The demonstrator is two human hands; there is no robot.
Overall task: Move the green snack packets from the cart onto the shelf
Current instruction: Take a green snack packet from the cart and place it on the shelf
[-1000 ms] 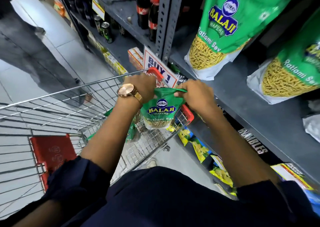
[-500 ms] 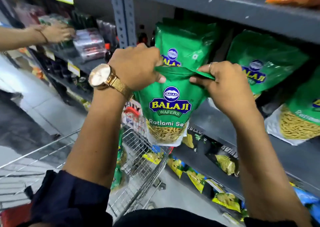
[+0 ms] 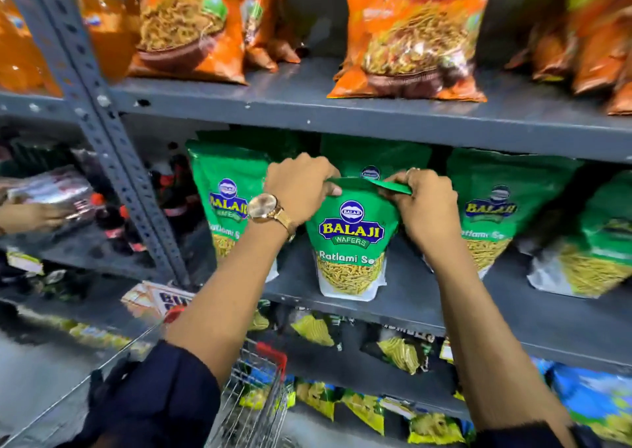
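Glossy green packet (image 3: 350, 242) upright on grey metal shelf (image 3: 427, 307), seemingly touching; both hands' grip pinching its folded top.

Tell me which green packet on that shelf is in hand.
The middle green packet, front of the shelf: left hand and right hand pinch its folded top. The neighbouring green packets stand untouched.

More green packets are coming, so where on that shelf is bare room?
Bare grey shelf shows either side of the held packet: left toward the left green packet, right toward the right green packet. Farther right is crowded.
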